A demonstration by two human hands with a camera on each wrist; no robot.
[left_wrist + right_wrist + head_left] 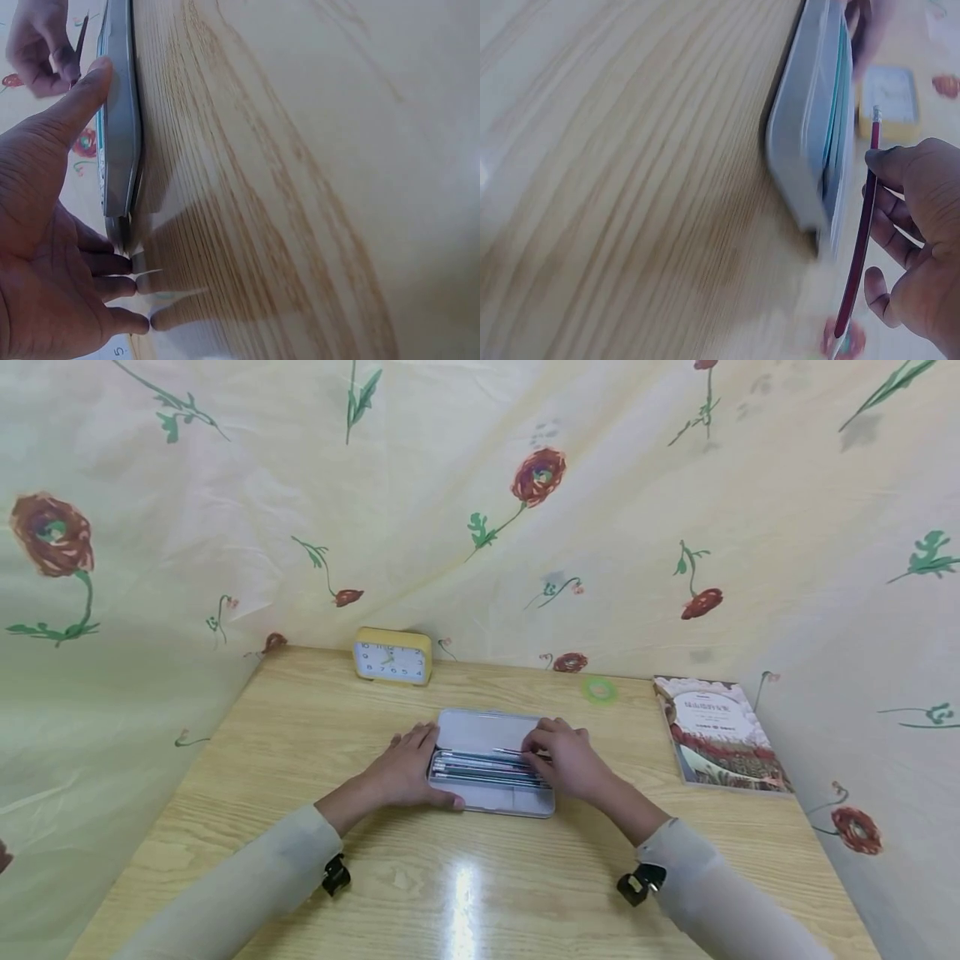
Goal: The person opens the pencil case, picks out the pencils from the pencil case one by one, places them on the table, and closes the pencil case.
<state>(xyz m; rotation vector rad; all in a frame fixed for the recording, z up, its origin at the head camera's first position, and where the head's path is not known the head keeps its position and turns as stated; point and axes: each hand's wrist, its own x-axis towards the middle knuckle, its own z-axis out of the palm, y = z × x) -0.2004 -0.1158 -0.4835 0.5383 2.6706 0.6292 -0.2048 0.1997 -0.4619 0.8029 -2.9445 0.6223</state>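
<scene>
An open pencil case [489,728] lies on the table, its lid folded back, with several pencils [487,770] inside, mostly green. My left hand [409,768] rests against the case's left end, thumb along the front edge and fingers nearly straight by the lid. In the left wrist view the case's side wall [120,142] shows beside that thumb. Over the right part of the case, my right hand [567,760] pinches a dark red pencil [864,225] between thumb and fingers. The pencil has a metal ferrule at one end and is held apart from the case.
A yellow alarm clock [392,656] stands at the back left, behind the case. A round green-rimmed object [599,690] lies near the back edge. A booklet [722,735] lies at the right. Flowered cloth [450,527] hangs around the wooden table [420,893].
</scene>
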